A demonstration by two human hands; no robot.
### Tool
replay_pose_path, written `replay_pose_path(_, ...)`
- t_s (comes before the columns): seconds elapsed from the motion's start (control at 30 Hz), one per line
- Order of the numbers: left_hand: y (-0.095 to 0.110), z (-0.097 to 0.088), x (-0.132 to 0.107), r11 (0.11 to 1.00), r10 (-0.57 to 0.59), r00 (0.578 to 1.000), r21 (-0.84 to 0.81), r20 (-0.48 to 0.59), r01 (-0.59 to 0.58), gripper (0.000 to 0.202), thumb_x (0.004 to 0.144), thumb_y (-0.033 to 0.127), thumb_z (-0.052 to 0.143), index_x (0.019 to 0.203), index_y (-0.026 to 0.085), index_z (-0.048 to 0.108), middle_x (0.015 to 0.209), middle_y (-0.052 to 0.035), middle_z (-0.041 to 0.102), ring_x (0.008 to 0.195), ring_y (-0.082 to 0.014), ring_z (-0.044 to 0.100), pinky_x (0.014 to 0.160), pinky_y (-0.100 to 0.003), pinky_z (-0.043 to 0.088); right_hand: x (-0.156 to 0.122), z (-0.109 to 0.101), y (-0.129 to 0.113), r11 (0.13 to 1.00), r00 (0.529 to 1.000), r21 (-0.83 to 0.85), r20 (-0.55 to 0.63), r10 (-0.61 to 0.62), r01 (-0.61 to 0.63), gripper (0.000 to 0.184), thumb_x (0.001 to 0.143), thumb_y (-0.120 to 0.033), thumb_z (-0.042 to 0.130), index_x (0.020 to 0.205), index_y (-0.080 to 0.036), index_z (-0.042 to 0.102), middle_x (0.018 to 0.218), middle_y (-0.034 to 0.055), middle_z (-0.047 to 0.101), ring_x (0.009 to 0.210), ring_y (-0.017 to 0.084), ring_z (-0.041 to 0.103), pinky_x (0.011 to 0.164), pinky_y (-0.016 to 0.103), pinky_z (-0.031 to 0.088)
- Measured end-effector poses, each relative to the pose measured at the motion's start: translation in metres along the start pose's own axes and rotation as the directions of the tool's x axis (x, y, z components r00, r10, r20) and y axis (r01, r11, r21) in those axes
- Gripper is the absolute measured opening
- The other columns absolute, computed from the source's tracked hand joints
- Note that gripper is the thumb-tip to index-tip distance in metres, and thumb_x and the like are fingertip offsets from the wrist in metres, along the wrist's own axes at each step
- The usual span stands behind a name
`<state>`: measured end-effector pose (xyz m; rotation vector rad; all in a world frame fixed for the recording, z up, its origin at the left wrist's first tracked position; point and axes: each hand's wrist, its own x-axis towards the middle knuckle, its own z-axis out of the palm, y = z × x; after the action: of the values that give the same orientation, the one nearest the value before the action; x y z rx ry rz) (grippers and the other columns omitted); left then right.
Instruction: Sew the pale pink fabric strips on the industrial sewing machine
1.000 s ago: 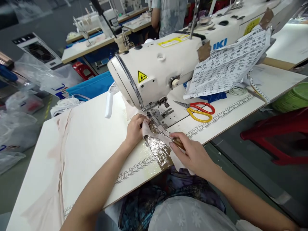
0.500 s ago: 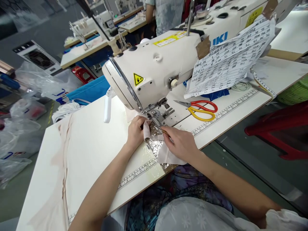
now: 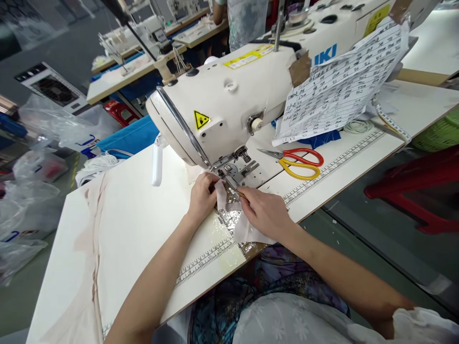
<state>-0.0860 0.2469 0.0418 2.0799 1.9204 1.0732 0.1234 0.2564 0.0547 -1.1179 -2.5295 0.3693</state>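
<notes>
Close to the needle area of a white sewing machine [image 3: 222, 102], my left hand [image 3: 202, 197] is closed, thumb and fingers pinching a pale pink fabric strip [image 3: 221, 195]. To its right, my right hand [image 3: 267, 212] is closed around a slim metal tool [image 3: 231, 183], whose tip reaches toward the presser foot; its exact kind is unclear. A pale fabric piece [image 3: 247, 231] hangs below my right hand, over shiny clear tape [image 3: 231, 219] on the table. The fingertips of my left hand are partly hidden by the cloth.
Red-and-yellow-handled scissors [image 3: 301, 162] lie right of the machine bed. A handwritten sheet [image 3: 340, 86] leans on the machine. Pale cloth [image 3: 95, 248] lies along the table's left side. A printed ruler [image 3: 204, 260] runs along the front edge. A red stool [image 3: 412, 191] stands at right.
The view has shifted slightly. The fabric strip by my left hand now hangs flatter, its curled end less visible. Both hands stay near the needle, keeping their grips.
</notes>
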Motion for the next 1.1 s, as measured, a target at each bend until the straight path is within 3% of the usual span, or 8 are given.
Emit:
replay_pose_path(0.2, -0.001, 0.000, 0.000, 0.998, -0.035, 0.999, -0.058, -0.035, 0.033, 0.018, 0.088, 0.026, 0.057, 0.072, 0.021, 0.051, 0.081, -0.0013, 0.063, 0.074, -0.0150, 0.059, 0.066, -0.029, 0.048, -0.001, 0.001, 0.000, 1.000, 1.000, -0.021, 0.004, 0.020, -0.019, 0.035, 0.103, -0.026, 0.037, 0.124, -0.017, 0.063, 0.106, 0.0087, 0.077, 0.073, 0.018, 0.072, 0.051, 0.026, 0.038)
replay_pose_path(0.4, 0.000, 0.000, -0.002, 0.984, 0.163, 0.985, 0.089, -0.063, -0.157, 0.009, 0.088, 0.017, 0.055, 0.080, 0.021, 0.056, 0.087, -0.0033, 0.064, 0.082, -0.0164, 0.062, 0.071, -0.030, 0.053, 0.002, -0.001, -0.002, 0.999, 0.999, -0.028, 0.018, 0.026, -0.026, 0.032, 0.103, -0.025, 0.038, 0.123, -0.018, 0.062, 0.105, 0.0086, 0.077, 0.076, 0.018, 0.072, 0.051, 0.026, 0.037)
replay_pose_path(0.57, 0.003, -0.006, -0.004, 0.938, 0.266, 0.962, 0.213, 0.065, -0.273, 0.015, 0.088, 0.010, 0.050, 0.089, 0.020, 0.061, 0.095, -0.0063, 0.065, 0.091, -0.0194, 0.062, 0.078, -0.035, 0.057, -0.003, -0.002, -0.003, 0.999, 1.000, -0.044, 0.011, 0.014, -0.014, 0.033, 0.103, -0.024, 0.036, 0.121, -0.015, 0.062, 0.099, 0.0122, 0.077, 0.073, 0.022, 0.072, 0.049, 0.028, 0.037)
replay_pose_path(0.73, 0.011, -0.017, -0.007, 0.921, 0.307, 0.933, 0.188, 0.190, -0.341, 0.027, 0.092, 0.008, 0.044, 0.099, 0.018, 0.067, 0.103, -0.0097, 0.064, 0.099, -0.0217, 0.061, 0.082, -0.040, 0.059, -0.043, -0.018, 0.008, 0.996, 1.000, 0.091, -0.019, 0.001, 0.001, 0.025, 0.098, -0.020, 0.040, 0.107, -0.018, 0.063, 0.084, 0.0067, 0.077, 0.058, 0.018, 0.066, 0.048, 0.028, 0.040)
replay_pose_path(0.87, 0.018, -0.017, -0.012, 0.894, 0.272, 0.921, 0.281, 0.277, -0.348, 0.031, 0.094, 0.008, 0.041, 0.104, 0.016, 0.070, 0.105, -0.0121, 0.063, 0.098, -0.0239, 0.059, 0.079, -0.041, 0.060, -0.094, -0.042, 0.024, 0.909, 0.997, 0.412, 0.030, -0.072, 0.054, 0.024, 0.096, -0.016, 0.039, 0.107, -0.022, 0.061, 0.079, 0.0021, 0.075, 0.049, 0.014, 0.061, 0.047, 0.025, 0.042)
replay_pose_path(1.0, 0.031, -0.006, -0.018, 0.871, 0.202, 0.947, 0.396, 0.251, -0.291, 0.031, 0.094, 0.007, 0.042, 0.106, 0.011, 0.070, 0.106, -0.0148, 0.063, 0.095, -0.0255, 0.057, 0.077, -0.041, 0.060, -0.134, -0.050, 0.035, 0.872, 0.994, 0.480, 0.001, -0.107, 0.093, 0.024, 0.097, -0.018, 0.043, 0.112, -0.026, 0.060, 0.087, 0.0017, 0.075, 0.046, 0.012, 0.059, 0.047, 0.025, 0.044)
replay_pose_path(1.1, 0.042, 0.000, -0.022, 0.875, 0.148, 0.967, 0.428, 0.205, -0.225, 0.030, 0.096, 0.009, 0.041, 0.107, 0.010, 0.069, 0.110, -0.0158, 0.063, 0.098, -0.0265, 0.056, 0.078, -0.042, 0.059, -0.147, -0.046, 0.036, 0.867, 0.997, 0.497, 0.029, -0.071, 0.047, 0.024, 0.097, -0.019, 0.044, 0.113, -0.027, 0.060, 0.082, 0.0007, 0.074, 0.045, 0.012, 0.059, 0.046, 0.024, 0.045)
